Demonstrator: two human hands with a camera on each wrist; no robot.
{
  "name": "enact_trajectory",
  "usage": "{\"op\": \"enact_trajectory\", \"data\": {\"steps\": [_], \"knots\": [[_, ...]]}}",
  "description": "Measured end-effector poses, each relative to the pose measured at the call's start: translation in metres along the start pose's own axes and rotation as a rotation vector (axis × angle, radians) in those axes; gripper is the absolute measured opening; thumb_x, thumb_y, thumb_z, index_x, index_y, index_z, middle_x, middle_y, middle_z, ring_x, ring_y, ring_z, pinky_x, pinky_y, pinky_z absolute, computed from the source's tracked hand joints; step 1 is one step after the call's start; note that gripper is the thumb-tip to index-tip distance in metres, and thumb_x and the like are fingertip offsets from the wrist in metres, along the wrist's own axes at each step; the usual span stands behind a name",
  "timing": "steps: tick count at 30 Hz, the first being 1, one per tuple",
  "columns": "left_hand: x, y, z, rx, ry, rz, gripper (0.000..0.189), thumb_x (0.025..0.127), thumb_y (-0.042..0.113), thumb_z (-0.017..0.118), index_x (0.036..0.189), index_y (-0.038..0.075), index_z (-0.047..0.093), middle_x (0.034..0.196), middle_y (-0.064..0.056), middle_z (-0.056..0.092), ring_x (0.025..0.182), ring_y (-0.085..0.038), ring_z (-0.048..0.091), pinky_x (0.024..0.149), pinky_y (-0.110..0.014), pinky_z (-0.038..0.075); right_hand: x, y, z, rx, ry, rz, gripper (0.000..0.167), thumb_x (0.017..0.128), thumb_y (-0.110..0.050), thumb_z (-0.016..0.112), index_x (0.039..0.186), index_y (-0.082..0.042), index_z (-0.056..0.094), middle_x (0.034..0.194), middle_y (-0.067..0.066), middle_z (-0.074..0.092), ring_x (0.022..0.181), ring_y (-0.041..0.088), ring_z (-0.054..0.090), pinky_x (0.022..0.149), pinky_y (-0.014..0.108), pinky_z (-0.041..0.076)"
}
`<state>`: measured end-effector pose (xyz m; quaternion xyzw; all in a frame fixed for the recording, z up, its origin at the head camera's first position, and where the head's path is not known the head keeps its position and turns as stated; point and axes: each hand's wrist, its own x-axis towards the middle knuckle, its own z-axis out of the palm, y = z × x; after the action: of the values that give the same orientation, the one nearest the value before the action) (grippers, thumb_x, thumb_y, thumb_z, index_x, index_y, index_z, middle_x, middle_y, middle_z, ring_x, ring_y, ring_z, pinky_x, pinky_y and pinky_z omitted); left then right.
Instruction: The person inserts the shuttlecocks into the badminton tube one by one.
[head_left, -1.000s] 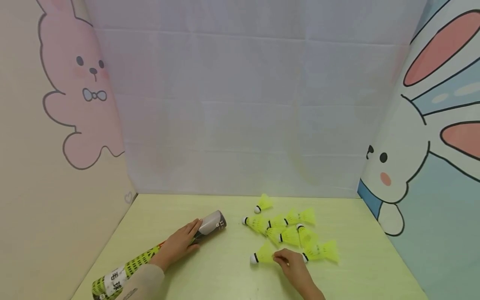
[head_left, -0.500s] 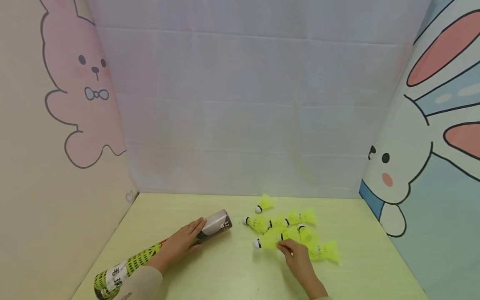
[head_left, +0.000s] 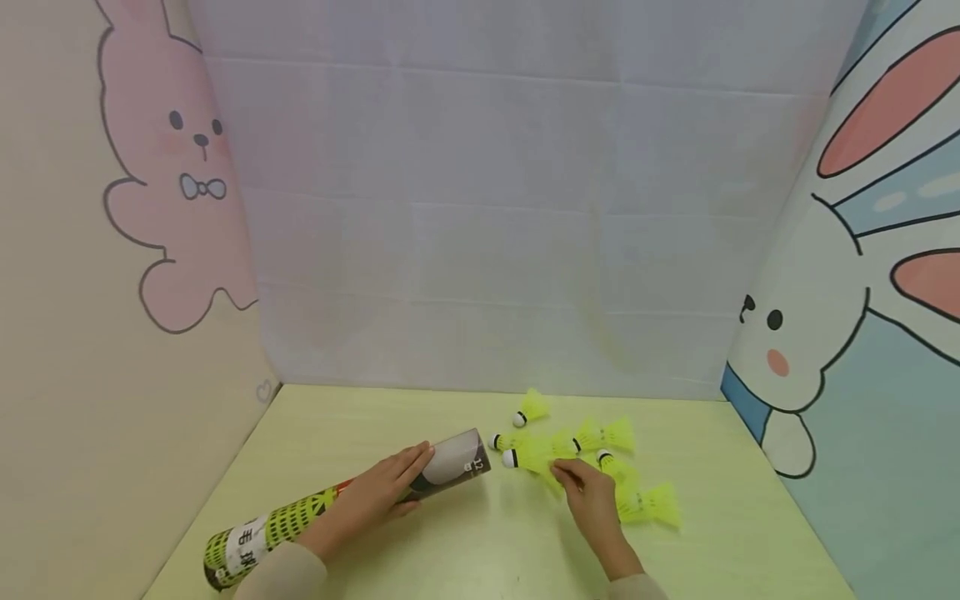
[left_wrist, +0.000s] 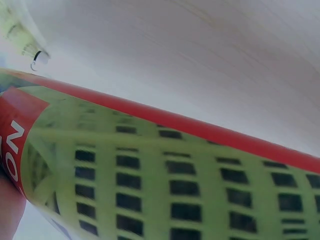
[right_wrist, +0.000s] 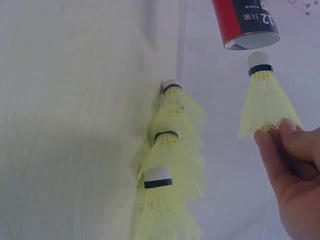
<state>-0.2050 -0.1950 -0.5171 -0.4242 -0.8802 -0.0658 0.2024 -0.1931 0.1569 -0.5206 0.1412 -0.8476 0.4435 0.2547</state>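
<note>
My left hand point(head_left: 378, 492) grips the long shuttlecock tube point(head_left: 453, 462), fingers over its top and thumb along the near side. The tube is yellow-green with black checks, and its grey mouth end points right. Between thumb and fingertips, my right hand point(head_left: 592, 504) pinches the skirt rim of a yellow shuttlecock point(right_wrist: 268, 100). Its white cork faces the open tube end point(right_wrist: 250, 30), a short gap away in the right wrist view. Close up, the left wrist view is filled by the tube's checked side point(left_wrist: 185, 185) with a red stripe.
Several yellow shuttlecocks point(head_left: 603, 435) lie in a group on the pale table point(head_left: 450, 550), behind and beside my right hand. A single shuttlecock point(head_left: 532, 406) lies farther back. A white cloth point(head_left: 480, 250) hangs behind, with cartoon-printed walls either side.
The held shuttlecock has moved away from me, up to the level of the tube mouth. My left hand has shifted the tube to the right, toward it.
</note>
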Motion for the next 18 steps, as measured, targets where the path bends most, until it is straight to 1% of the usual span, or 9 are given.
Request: {"op": "enact_trajectory", "data": {"steps": [3, 5, 6, 7, 8, 9, 13, 16, 18], "knots": [[0.000, 0.004, -0.002, -0.006, 0.008, 0.020, 0.077, 0.090, 0.038, 0.067, 0.148, 0.000, 0.033, 0.147, -0.016, 0.042, 0.126, -0.028, 0.049, 0.094, -0.041, 0.049, 0.001, -0.003, 0.004, 0.022, 0.018, -0.028, 0.012, 0.080, 0.005, 0.072, 0.090, -0.001, 0.075, 0.083, 0.008, 0.073, 0.070, 0.018, 0.070, 0.059, 0.021, 0.055], [0.001, 0.006, -0.003, -0.014, 0.018, 0.033, 0.072, 0.095, 0.043, 0.056, 0.148, 0.000, 0.033, 0.147, -0.015, 0.041, 0.127, -0.027, 0.049, 0.095, -0.041, 0.049, 0.002, -0.004, 0.006, 0.035, 0.024, -0.036, 0.012, 0.080, 0.004, 0.072, 0.090, -0.001, 0.075, 0.083, 0.008, 0.073, 0.070, 0.017, 0.069, 0.058, 0.021, 0.055], [0.001, 0.007, -0.003, -0.016, 0.027, 0.039, 0.071, 0.095, 0.044, 0.054, 0.148, 0.000, 0.033, 0.147, -0.015, 0.042, 0.126, -0.027, 0.049, 0.095, -0.041, 0.049, 0.002, -0.004, 0.007, 0.037, 0.028, -0.043, 0.012, 0.080, 0.005, 0.072, 0.090, -0.001, 0.075, 0.082, 0.008, 0.072, 0.069, 0.017, 0.069, 0.057, 0.021, 0.055], [0.002, 0.008, -0.004, -0.015, 0.036, 0.049, 0.070, 0.097, 0.047, 0.046, 0.148, 0.000, 0.034, 0.148, -0.014, 0.041, 0.126, -0.027, 0.050, 0.095, -0.040, 0.049, 0.003, -0.005, 0.008, 0.038, 0.029, -0.043, 0.011, 0.080, 0.004, 0.072, 0.090, -0.001, 0.075, 0.082, 0.008, 0.073, 0.069, 0.016, 0.069, 0.057, 0.021, 0.055], [0.002, 0.008, -0.004, -0.019, 0.044, 0.054, 0.070, 0.097, 0.047, 0.044, 0.147, 0.000, 0.034, 0.148, -0.014, 0.041, 0.126, -0.027, 0.050, 0.095, -0.040, 0.049, 0.003, -0.006, 0.009, 0.044, 0.027, -0.040, 0.011, 0.081, 0.003, 0.072, 0.090, -0.001, 0.075, 0.081, 0.007, 0.073, 0.068, 0.015, 0.068, 0.057, 0.021, 0.054], [0.003, 0.009, -0.005, -0.014, 0.051, 0.060, 0.070, 0.097, 0.049, 0.038, 0.147, 0.000, 0.035, 0.148, -0.013, 0.041, 0.126, -0.026, 0.050, 0.095, -0.040, 0.049, 0.003, -0.007, 0.010, 0.053, 0.025, -0.037, 0.011, 0.081, 0.003, 0.072, 0.090, -0.001, 0.075, 0.081, 0.007, 0.073, 0.068, 0.015, 0.068, 0.056, 0.021, 0.054], [0.006, 0.012, -0.006, -0.013, 0.071, 0.075, 0.070, 0.097, 0.049, 0.036, 0.146, -0.001, 0.037, 0.147, -0.013, 0.042, 0.126, -0.027, 0.050, 0.095, -0.040, 0.049, 0.004, -0.010, 0.015, 0.086, 0.016, -0.030, 0.012, 0.079, 0.004, 0.073, 0.089, -0.001, 0.075, 0.081, 0.007, 0.073, 0.068, 0.015, 0.069, 0.056, 0.021, 0.054], [0.009, 0.014, -0.007, -0.008, 0.069, 0.076, 0.070, 0.097, 0.050, 0.036, 0.146, -0.001, 0.037, 0.147, -0.014, 0.043, 0.126, -0.027, 0.050, 0.095, -0.039, 0.049, 0.004, -0.013, 0.018, 0.105, 0.006, -0.037, 0.012, 0.078, 0.005, 0.074, 0.088, 0.000, 0.075, 0.081, 0.008, 0.073, 0.068, 0.017, 0.070, 0.057, 0.021, 0.055], [0.010, 0.016, -0.007, -0.004, 0.063, 0.076, 0.071, 0.097, 0.051, 0.035, 0.146, 0.000, 0.037, 0.147, -0.013, 0.043, 0.126, -0.026, 0.050, 0.095, -0.039, 0.049, 0.004, -0.015, 0.019, 0.111, -0.010, -0.035, 0.010, 0.079, 0.003, 0.073, 0.087, -0.001, 0.075, 0.081, 0.009, 0.073, 0.069, 0.017, 0.070, 0.058, 0.021, 0.055]]}}
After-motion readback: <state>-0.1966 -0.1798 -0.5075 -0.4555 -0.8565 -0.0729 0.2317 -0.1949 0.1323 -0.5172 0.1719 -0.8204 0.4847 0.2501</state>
